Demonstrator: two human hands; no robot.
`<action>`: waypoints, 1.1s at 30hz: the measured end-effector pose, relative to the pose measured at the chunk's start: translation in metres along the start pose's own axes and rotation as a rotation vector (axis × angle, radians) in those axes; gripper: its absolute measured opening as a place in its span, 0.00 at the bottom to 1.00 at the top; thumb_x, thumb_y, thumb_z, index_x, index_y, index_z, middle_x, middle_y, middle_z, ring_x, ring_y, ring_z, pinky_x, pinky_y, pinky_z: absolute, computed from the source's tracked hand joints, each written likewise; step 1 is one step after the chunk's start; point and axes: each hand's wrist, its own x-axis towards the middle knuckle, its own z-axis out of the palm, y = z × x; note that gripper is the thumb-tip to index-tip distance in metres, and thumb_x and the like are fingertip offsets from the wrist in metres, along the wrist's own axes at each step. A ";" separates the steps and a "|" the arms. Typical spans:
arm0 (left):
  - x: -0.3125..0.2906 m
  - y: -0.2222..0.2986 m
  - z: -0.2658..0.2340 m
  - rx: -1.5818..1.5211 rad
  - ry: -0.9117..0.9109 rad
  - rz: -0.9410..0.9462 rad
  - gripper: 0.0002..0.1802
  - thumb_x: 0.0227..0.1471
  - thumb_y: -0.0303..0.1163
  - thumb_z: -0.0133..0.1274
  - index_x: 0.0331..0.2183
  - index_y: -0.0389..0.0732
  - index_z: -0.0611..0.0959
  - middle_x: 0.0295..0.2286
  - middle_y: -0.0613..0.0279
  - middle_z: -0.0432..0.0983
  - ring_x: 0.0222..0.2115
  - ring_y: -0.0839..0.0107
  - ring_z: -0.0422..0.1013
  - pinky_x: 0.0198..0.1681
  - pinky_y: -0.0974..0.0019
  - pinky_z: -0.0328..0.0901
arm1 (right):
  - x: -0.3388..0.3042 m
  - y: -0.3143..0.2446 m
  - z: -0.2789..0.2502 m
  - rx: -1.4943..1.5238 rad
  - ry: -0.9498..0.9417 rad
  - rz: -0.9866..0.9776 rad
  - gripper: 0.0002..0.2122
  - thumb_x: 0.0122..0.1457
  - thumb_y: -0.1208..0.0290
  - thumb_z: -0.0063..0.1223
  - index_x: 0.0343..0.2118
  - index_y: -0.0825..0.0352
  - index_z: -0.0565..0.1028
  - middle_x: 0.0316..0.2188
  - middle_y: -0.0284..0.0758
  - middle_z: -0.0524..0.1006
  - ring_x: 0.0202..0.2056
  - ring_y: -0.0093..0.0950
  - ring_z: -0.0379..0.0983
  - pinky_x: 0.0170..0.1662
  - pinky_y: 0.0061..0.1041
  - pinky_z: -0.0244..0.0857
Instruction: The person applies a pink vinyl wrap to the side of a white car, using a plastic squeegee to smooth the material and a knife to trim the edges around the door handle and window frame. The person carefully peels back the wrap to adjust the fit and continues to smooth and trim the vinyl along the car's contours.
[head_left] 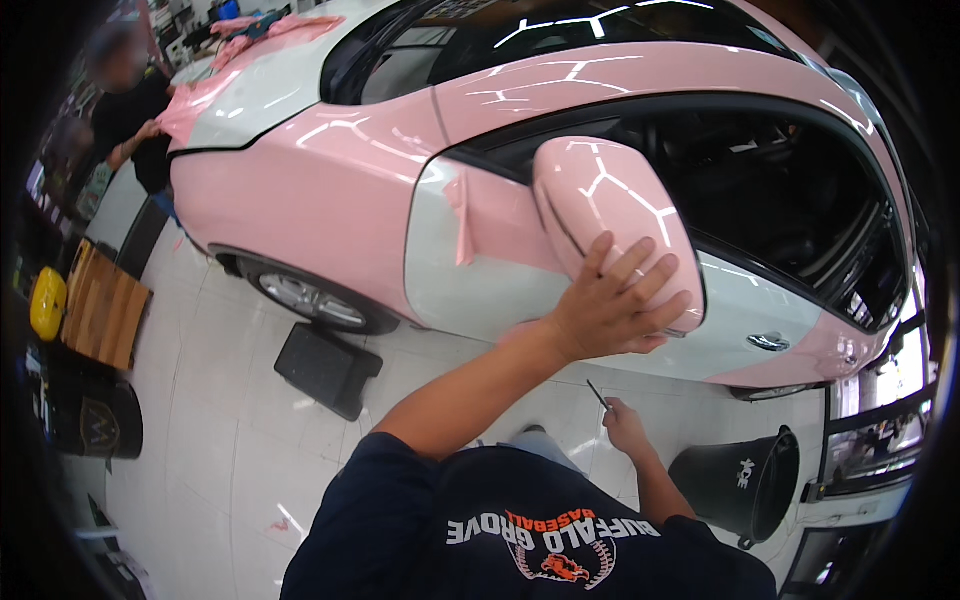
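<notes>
My left hand [622, 300] lies with its fingers spread over the pink side mirror [610, 185] of a car, touching the lower part of its cover. Lower and closer to my body, my right hand [625, 426] grips a slim, dark, pen-like tool [597, 394], which points up and left toward the door. The front door [480, 297] is pale white below, with pink film above it. A loose flap of pink film [460, 222] hangs from the door's front part. The pink front fender [310, 190] lies left of it.
At the far left a person [132, 120] holds pink film [197, 107] at the hood. A black step stool [328, 369] stands by the front wheel [310, 298]. A black bin [735, 485] is at right. Wooden slats [103, 308] and a yellow object [47, 303] are at left.
</notes>
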 end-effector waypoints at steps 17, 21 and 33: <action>0.002 0.029 -0.005 0.210 -0.060 -0.098 0.54 0.41 0.57 0.68 0.62 0.48 0.60 0.59 0.41 0.55 0.62 0.32 0.51 0.60 0.25 0.51 | 0.013 0.020 0.005 0.061 -0.151 -0.286 0.16 0.61 0.72 0.44 0.51 0.69 0.74 0.37 0.54 0.79 0.41 0.52 0.77 0.47 0.47 0.70; 0.013 0.037 0.007 0.406 -0.052 -0.085 0.54 0.43 0.52 0.64 0.63 0.42 0.56 0.60 0.40 0.53 0.62 0.31 0.52 0.58 0.29 0.55 | 0.030 0.071 -0.032 0.094 -0.141 -0.108 0.17 0.61 0.71 0.43 0.52 0.68 0.74 0.39 0.53 0.80 0.42 0.52 0.77 0.48 0.46 0.69; 0.012 0.050 -0.004 0.437 -0.114 -0.202 0.59 0.41 0.57 0.67 0.64 0.46 0.53 0.61 0.39 0.50 0.64 0.32 0.49 0.62 0.27 0.52 | 0.102 0.013 -0.142 0.043 -0.162 -0.650 0.18 0.62 0.77 0.41 0.56 0.66 0.72 0.40 0.49 0.76 0.41 0.50 0.74 0.45 0.45 0.69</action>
